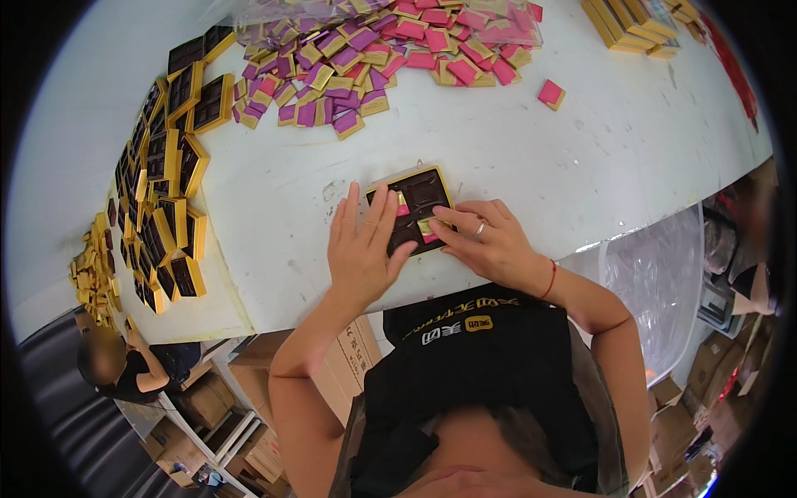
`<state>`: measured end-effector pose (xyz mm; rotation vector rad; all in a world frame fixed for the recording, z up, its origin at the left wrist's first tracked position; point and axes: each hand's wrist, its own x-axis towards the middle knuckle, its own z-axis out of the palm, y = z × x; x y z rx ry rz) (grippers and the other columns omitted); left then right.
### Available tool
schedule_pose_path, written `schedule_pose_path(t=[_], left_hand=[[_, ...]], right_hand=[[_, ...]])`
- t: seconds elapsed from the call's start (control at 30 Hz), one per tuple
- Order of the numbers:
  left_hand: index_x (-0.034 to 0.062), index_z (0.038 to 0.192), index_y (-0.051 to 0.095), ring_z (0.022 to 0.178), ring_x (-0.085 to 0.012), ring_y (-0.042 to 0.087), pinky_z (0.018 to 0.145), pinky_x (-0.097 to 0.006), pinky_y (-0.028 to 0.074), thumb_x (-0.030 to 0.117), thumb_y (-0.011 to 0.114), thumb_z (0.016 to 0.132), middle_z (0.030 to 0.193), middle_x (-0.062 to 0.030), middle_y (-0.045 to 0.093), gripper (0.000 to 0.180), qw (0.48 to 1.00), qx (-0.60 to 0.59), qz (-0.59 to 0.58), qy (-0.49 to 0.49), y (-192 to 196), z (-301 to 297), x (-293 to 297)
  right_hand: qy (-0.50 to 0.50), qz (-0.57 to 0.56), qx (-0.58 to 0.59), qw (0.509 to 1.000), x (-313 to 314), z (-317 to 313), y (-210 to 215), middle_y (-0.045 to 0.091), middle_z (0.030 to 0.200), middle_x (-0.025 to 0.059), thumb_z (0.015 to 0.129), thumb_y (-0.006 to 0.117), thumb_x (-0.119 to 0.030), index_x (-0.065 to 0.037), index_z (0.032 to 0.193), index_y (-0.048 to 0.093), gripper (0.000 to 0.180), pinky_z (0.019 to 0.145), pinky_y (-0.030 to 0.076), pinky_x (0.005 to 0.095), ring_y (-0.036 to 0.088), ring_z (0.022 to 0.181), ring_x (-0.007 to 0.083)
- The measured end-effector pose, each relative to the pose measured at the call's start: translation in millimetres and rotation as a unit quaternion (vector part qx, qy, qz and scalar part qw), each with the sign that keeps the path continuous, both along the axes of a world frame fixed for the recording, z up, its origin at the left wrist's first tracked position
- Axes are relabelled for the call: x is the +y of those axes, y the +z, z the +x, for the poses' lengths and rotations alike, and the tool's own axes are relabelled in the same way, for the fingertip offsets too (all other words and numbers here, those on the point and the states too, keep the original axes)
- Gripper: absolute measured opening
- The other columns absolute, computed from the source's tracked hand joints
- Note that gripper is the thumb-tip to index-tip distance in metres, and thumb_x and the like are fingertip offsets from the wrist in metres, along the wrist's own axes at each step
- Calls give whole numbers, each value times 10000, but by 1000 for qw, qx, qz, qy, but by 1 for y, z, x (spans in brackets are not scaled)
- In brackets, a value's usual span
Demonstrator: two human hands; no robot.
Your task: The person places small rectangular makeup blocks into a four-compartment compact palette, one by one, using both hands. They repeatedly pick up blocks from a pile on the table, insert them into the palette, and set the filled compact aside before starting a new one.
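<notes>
A small box (pixel 427 192) with a gold rim and a dark compartmented tray lies on the white table in front of me. Pink-and-gold wrapped chocolates sit in its upper-left and lower-right compartments; the upper-right one holds nothing. My left hand (pixel 362 241) rests along the box's left side, fingers stretched out, fingertips over the edge and beside the upper-left chocolate (pixel 403 205). With bent fingers, my right hand (pixel 496 246) pinches at the lower-right chocolate (pixel 427 231). Part of the lower-left compartment is hidden by my left hand.
Loose purple and pink wrapped chocolates (pixel 332 83) are heaped at the far side, with one pink chocolate (pixel 551 94) apart. Many gold-edged boxes (pixel 162 166) are stacked at the left. Gold boxes (pixel 635 25) stand far right. Another person (pixel 124 365) is at the lower left.
</notes>
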<state>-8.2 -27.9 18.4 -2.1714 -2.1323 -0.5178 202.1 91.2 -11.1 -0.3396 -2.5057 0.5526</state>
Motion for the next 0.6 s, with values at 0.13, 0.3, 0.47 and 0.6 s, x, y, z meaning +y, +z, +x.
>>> schedule_pose_path(t=[0.13,0.3,0.47,0.6], left_hand=[[38,1420,533,1397,-417,417,1130,-513,352,330,733,839,1486,-129,506,679,998,-63,-4,-10,-10,7,-8],[68,1332,600,1260,-342,543,1041,-450,426,234,769,821,1371,-133,593,563,998,-65,-5,-16,1,-14,2],[52,1157,675,1027,-297,608,868,-401,485,208,762,835,1182,-85,666,368,995,-50,63,51,-1,-68,75],[57,1160,690,974,-280,617,813,-384,510,222,788,806,1043,-86,653,402,995,-68,23,70,-16,-91,97]], right_hand=[[37,49,-2,998,6,1,6,601,1280,27,781,773,-160,-74,1139,705,375,914,467,393,563,1173,235],[87,74,-26,993,17,-2,9,614,1233,52,813,759,-179,-82,1165,698,370,932,460,392,558,1189,245],[95,-80,36,992,61,-55,37,634,1201,104,815,769,-186,-67,1234,649,452,941,481,408,575,1132,297],[21,-23,9,999,120,-134,9,637,1129,142,833,742,-162,-31,1166,673,364,910,512,416,594,1073,319]])
